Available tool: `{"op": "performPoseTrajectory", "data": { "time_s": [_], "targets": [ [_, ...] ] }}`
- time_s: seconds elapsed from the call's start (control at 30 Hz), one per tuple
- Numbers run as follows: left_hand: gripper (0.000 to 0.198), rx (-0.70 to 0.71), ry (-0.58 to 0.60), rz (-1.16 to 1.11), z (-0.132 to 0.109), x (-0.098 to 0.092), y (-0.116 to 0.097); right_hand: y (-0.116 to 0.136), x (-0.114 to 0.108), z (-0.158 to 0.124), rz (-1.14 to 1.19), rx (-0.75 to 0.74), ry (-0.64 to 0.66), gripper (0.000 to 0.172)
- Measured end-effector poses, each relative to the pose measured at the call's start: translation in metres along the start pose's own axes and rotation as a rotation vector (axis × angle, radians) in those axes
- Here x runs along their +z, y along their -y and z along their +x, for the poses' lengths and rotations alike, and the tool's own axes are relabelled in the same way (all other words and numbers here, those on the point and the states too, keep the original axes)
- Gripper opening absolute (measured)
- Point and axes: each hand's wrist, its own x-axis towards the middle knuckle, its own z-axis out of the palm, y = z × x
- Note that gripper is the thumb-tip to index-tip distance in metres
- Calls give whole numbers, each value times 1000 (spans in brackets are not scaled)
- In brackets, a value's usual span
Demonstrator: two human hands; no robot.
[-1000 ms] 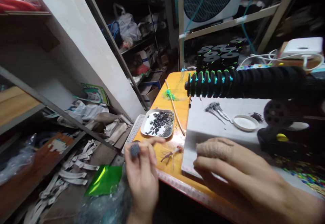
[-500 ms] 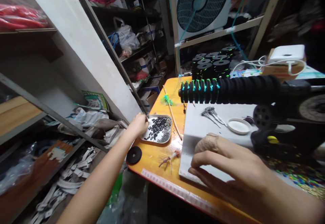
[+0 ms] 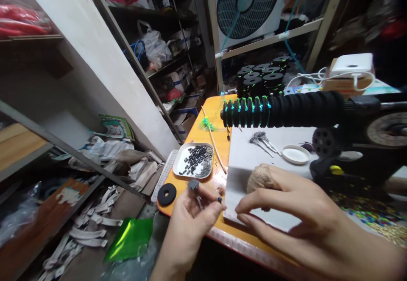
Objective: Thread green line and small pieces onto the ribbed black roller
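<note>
My left hand [image 3: 193,215] is closed at the table's front edge. Between its thumb and fingertip sits a small dark-blue piece [image 3: 219,200]. A bundle of thin strands with a grey clustered head [image 3: 193,184] pokes up from its curled fingers. To its right, my right hand [image 3: 295,204] hovers over the white board [image 3: 241,162], thumb and finger pinched together; what they hold, if anything, is too small to see. One of its fingers wears a tan wrap [image 3: 262,177]. Beyond my left hand lies a white tray [image 3: 178,162] with black tube-like pieces [image 3: 195,158] and small grey bits.
A black ridged roller [image 3: 286,109] with green and blue threads reaches over the board from a machine on the right. A black disc [image 3: 166,194] lies at the table's left corner. A round white lid [image 3: 295,154], grey-tipped strands [image 3: 262,141] and a thin stick [image 3: 214,141] lie farther back.
My left hand has left the tray's edge and come back toward me, beside my right hand, showing the small dark-blue piece and grey-headed bundle. My right hand stays nearly in place, still pinched.
</note>
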Motion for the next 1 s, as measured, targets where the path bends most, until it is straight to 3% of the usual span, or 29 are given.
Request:
{"op": "performPoseTrajectory", "data": {
  "time_s": [0.1,0.23,0.5,0.67,0.83,1.0],
  "targets": [
    [32,-165,-97,-447,-21,18,12,6,2,-2,19,20,23,12],
    [23,-158,-193,-631,-29,31,17,8,6,-7,30,43,72,12],
    [22,-148,-185,-697,-32,38,20,12,9,-7,81,108,88,17],
    [23,-158,-205,-637,-32,40,18,10,11,-8,130,126,11,17],
    [23,-140,-224,-579,-34,41,18,10,10,-14,135,191,90,21],
    [24,-175,-243,-597,-36,41,21,11,9,-11,131,206,89,22]
  ]
}}
